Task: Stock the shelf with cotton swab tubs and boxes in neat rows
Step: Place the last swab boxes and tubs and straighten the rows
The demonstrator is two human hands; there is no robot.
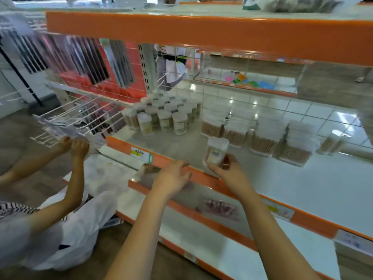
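Observation:
My right hand (228,171) grips a clear round cotton swab tub (217,151) by its base, just above the orange front edge of the middle shelf (262,178). My left hand (173,178) hangs with loosely curled fingers over that edge and holds nothing. At the back left of the shelf stands a stacked cluster of round tubs (167,114). To its right runs a row of clear swab boxes (260,136) with wooden sticks inside.
Another person's hands (75,146) hold a clear packet by wire hooks (80,114) at the left. White plastic bags (66,235) lie on the floor. An orange shelf (201,31) hangs overhead. The lower shelf (218,209) holds blurred packets.

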